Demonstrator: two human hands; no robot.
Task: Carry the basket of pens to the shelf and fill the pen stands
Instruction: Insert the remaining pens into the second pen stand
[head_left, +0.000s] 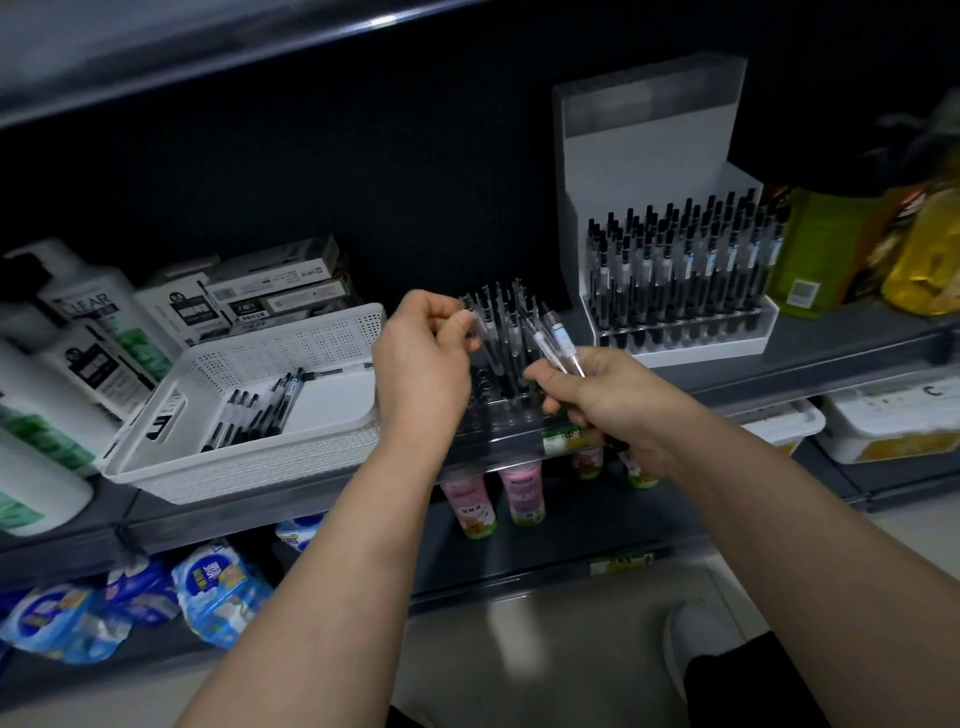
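Head view: basket (249, 467) on shelf (234, 519), pens (249, 410) left inside.
White stand (639, 156): well right of basket, looks full.
Clear stand (498, 415): just right of basket, part-filled.
Right hand (613, 405): grip curled round spare pens (558, 340).
Left hand (421, 358): grip pinching a pen (480, 325).

Shelf (291, 512), left to right: bottles (98, 332) at the left end; basket (249, 467) at the front edge, loose pens (254, 410) lying in its left half; boxes (270, 291) stacked behind the basket; centre pen stand (504, 410) just right of the basket, at the front edge; tall pen stand (675, 332) further right, full; large bottles (821, 254) at the right end. Left hand (421, 358) over the centre pen stand, pinching a pen (480, 325) standing there; right hand (608, 405) beside it, gripping spare pens (558, 340). Lower shelf (519, 577): packets (218, 587) left, small bottles (519, 493) centre, tubs (883, 426) right.
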